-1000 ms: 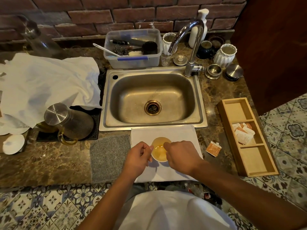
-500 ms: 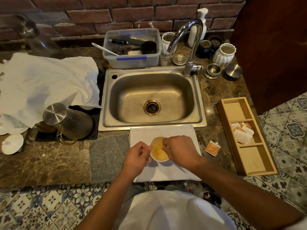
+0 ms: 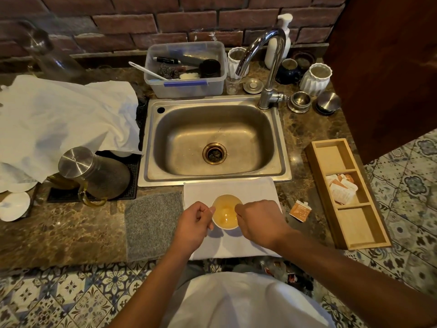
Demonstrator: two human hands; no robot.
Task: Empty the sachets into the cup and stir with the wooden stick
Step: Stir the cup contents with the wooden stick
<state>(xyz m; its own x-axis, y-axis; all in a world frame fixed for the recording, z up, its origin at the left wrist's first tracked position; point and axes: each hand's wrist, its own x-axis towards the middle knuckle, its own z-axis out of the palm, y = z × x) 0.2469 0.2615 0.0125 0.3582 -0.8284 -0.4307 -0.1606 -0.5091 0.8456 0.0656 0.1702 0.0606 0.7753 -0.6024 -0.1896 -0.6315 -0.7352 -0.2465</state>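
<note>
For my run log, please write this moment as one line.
stage: stirring | left hand: holds cup | right hand: fingers curled at rim, stick not visible | liquid: amber | loose sachet: on counter

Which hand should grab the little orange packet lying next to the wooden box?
Probably the right hand. The orange sachet lies on the counter on its side, just right of the white cloth. The left hand grips the cup from the far side and would have to cross over it.

Dim warm light, wide-angle edge distortion
</note>
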